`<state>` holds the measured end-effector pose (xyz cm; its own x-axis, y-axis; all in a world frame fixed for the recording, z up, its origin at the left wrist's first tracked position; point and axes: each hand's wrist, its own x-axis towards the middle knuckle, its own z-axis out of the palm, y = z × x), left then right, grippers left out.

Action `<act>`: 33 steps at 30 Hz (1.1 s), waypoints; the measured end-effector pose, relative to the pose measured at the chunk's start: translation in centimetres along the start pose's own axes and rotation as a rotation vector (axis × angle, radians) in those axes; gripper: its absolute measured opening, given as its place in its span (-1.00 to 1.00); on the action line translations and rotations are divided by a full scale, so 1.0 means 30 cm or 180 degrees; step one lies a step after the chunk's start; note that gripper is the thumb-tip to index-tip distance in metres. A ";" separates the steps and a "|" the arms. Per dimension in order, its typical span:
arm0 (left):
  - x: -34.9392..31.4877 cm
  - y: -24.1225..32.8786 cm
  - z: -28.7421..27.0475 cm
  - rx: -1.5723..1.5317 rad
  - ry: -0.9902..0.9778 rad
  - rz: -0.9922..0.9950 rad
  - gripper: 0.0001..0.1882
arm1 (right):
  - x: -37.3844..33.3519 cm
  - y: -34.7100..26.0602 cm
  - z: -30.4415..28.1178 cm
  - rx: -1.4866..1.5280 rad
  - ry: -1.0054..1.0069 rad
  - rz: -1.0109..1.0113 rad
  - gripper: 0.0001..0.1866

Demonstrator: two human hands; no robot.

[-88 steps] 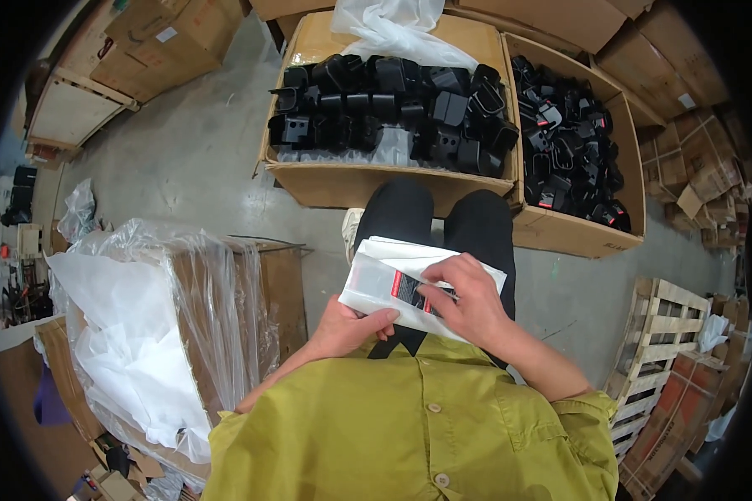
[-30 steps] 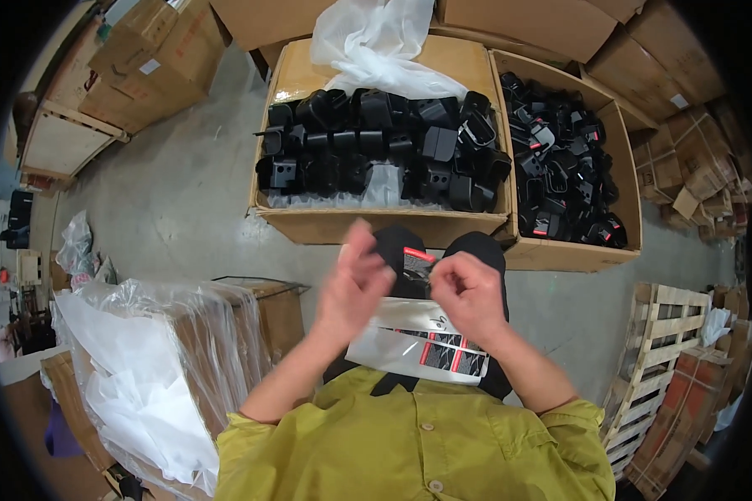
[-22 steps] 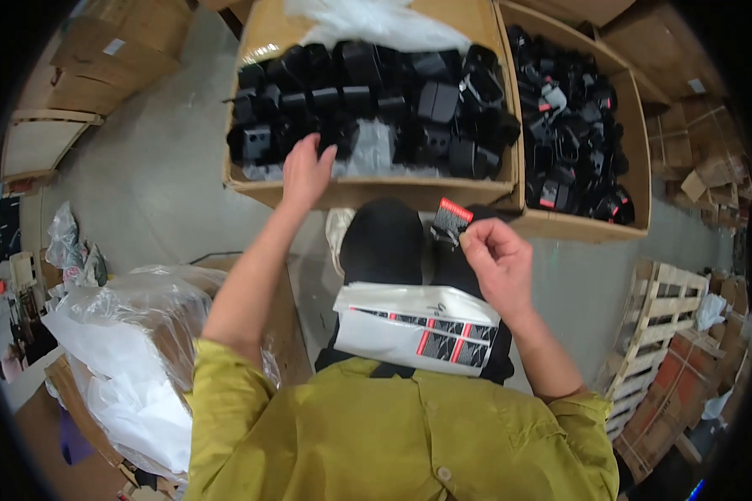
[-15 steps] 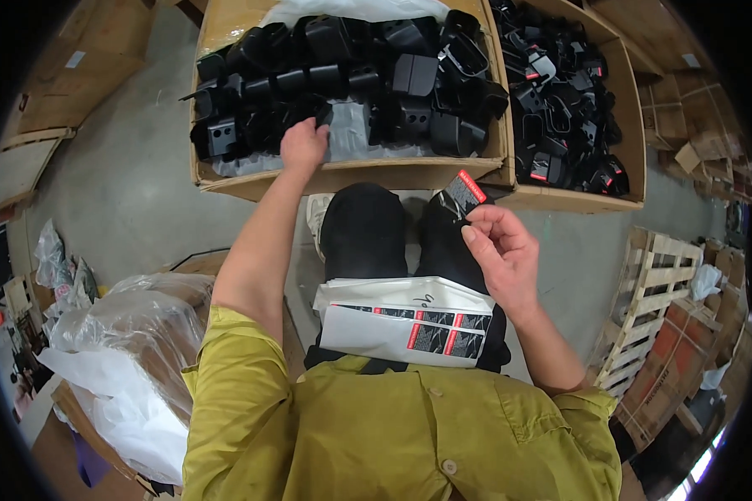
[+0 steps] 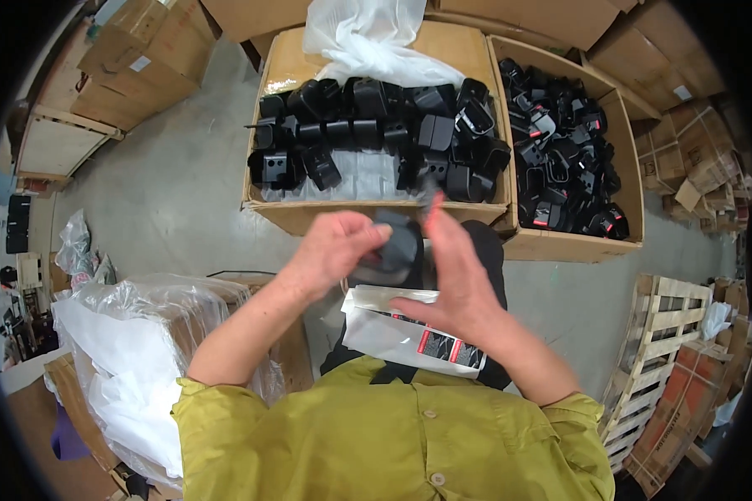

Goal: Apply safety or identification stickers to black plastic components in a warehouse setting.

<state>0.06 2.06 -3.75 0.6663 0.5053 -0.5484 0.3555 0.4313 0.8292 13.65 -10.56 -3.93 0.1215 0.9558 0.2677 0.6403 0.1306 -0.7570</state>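
My left hand point(image 5: 334, 250) is closed on the edge of a black plastic cover point(image 5: 397, 250), held over my lap. Close by on its right, my right hand point(image 5: 459, 280) carries a small red-and-black sticker point(image 5: 432, 210) at its fingertips, blurred by motion. The right thumb stands away from the fingers. On my lap lies a white sheet of stickers point(image 5: 376, 334) with several red-and-black ones on it, partly behind the right hand. In front of me an open carton point(image 5: 297, 219) holds rows of similar black covers point(image 5: 368, 134) on translucent wrap.
A second carton point(image 5: 572, 245) at the right holds a heap of black parts, some with red stickers. Clear plastic point(image 5: 363, 54) lies over the first carton's back. A plastic-wrapped box point(image 5: 142, 334) stands at left. A wooden pallet point(image 5: 656, 359) leans at right.
My left hand has come back from the carton to my lap with a black cover. The right hand has moved left with the sticker, its thumb now apart from the fingers.
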 end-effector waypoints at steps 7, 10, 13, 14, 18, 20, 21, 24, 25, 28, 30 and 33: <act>-0.116 -0.005 0.068 0.0483 0.0697 0.1176 -0.68 | -0.045 0.030 0.001 0.1756 0.0142 0.1147 0.00; -0.151 -0.049 0.089 0.0041 0.0662 0.2002 -0.56 | -0.093 0.086 -0.020 0.5221 0.0676 0.2060 -0.30; -0.166 -0.136 0.161 -0.0131 0.0183 0.2079 -0.47 | -0.110 0.054 0.006 0.5804 0.0423 0.2223 -0.44; -0.162 -0.157 0.190 -0.0479 -0.0004 0.2085 -0.46 | -0.114 0.040 0.016 0.5970 0.0386 0.2137 -0.44; -0.162 -0.189 0.242 -0.0727 0.0125 0.1818 -0.60 | -0.144 0.012 0.043 0.5871 0.0272 0.2114 -0.46; -0.178 -0.170 0.238 -0.1128 0.0116 0.1783 -0.69 | -0.141 0.007 0.034 0.4852 0.0529 0.1985 -0.48; -0.186 -0.151 0.233 -0.1123 0.0122 0.1790 -0.69 | -0.160 0.063 0.033 0.4319 0.0802 0.2241 -0.51; -0.195 -0.119 0.199 -0.1063 0.0455 0.1449 -0.73 | -0.158 0.069 -0.062 0.3953 0.1504 0.1722 -0.62; -0.195 -0.125 0.193 -0.1063 0.0466 0.1446 -0.73 | -0.157 0.062 -0.084 0.3896 0.1640 0.1520 -0.67; -0.194 -0.136 0.185 -0.0782 0.0590 0.1439 -0.75 | -0.158 -0.013 -0.111 0.4056 0.1328 0.1394 -0.88; -0.192 -0.142 0.184 -0.0522 0.0612 0.1367 -0.73 | -0.149 -0.081 -0.116 0.4066 0.0912 0.1555 -0.93; -0.188 -0.152 0.191 -0.0404 0.0689 0.1238 -0.69 | -0.159 -0.104 -0.102 0.3621 0.0438 0.1551 -0.92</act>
<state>-1.56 -7.02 -3.82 0.5772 0.7863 -0.2203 0.0142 0.2600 0.9655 13.40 -16.34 -1.03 0.2843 0.9421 -0.1775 -0.5053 -0.0101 -0.8629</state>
